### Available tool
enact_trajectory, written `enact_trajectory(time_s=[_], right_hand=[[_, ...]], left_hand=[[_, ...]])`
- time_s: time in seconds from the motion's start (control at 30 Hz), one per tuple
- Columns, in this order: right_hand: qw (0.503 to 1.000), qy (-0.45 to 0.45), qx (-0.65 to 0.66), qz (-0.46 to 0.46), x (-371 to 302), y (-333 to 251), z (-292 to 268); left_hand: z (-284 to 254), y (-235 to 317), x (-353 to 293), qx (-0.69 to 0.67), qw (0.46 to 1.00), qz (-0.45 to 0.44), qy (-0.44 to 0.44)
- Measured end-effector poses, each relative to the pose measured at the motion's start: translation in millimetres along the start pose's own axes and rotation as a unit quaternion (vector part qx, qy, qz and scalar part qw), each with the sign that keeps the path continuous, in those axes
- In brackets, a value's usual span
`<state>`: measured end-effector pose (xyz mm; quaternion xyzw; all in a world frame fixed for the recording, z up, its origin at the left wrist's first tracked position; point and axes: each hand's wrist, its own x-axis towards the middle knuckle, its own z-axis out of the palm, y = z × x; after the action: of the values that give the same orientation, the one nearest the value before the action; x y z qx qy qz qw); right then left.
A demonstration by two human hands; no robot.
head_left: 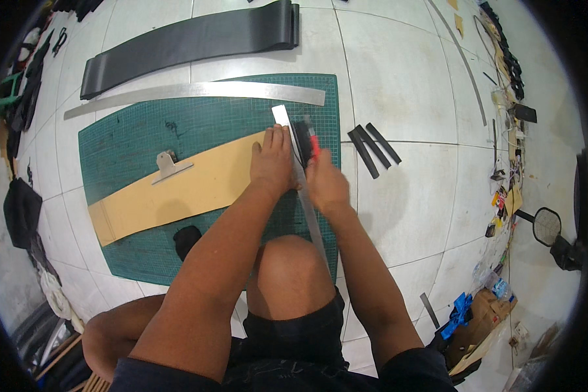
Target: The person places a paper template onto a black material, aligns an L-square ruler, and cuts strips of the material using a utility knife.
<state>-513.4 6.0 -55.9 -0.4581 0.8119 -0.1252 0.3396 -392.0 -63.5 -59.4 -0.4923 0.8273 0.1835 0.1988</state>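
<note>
My left hand (273, 162) lies with fingers stretched out, pressing on a narrow steel ruler (312, 225) and the right end of a long tan cardboard strip (219, 171). My right hand (328, 184) is closed round a red-handled utility knife (315, 145), just right of the ruler. Its far tip is blurred. Black sheet material (302, 140) shows along the ruler's right side, between both hands. A metal bulldog clip (166, 164) grips the upper edge of the cardboard. All this rests on a green cutting mat (127, 157).
A longer steel ruler (242, 90) crosses the mat's far edge. Beyond it lies folded black sheeting (189, 52). Several cut black strips (375, 149) sit on the tiled floor at right. A small black object (187, 242) is beside my left forearm. Assorted items line both walls.
</note>
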Motion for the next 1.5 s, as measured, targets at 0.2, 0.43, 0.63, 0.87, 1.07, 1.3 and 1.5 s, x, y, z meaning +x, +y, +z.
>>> enact_trajectory(time_s=[0.2, 0.43, 0.63, 0.87, 1.07, 1.3, 1.5], right_hand=[[0.996, -0.081, -0.042, -0.024, 12.2, -30.4, 3.7], [0.991, -0.104, -0.079, -0.029, 25.5, -37.9, -4.4], [0.990, -0.127, -0.067, -0.019, 28.1, -30.6, -8.3], [0.975, -0.202, -0.077, 0.060, -70.0, 29.7, -5.8], [0.976, -0.194, -0.095, 0.031, -111.4, 75.3, -4.0], [0.976, -0.078, 0.205, 0.002, -60.0, 49.0, -0.3], [0.892, -0.123, 0.429, 0.068, 19.0, 2.9, 31.2]], left_hand=[[34.1, -7.8, 12.1, 0.056, 0.995, 0.004, 0.086], [14.2, -5.2, 4.2, 0.042, 0.998, 0.008, 0.051], [12.4, -1.3, 6.4, 0.010, 0.999, 0.012, 0.031], [-2.4, 2.5, 1.9, 0.020, 1.000, -0.008, -0.005], [-3.8, 4.9, 4.0, 0.003, 1.000, -0.006, -0.012], [-2.4, 4.4, 4.3, -0.005, 1.000, -0.006, -0.020], [27.9, -8.7, 11.3, 0.016, 0.999, 0.003, 0.049]])
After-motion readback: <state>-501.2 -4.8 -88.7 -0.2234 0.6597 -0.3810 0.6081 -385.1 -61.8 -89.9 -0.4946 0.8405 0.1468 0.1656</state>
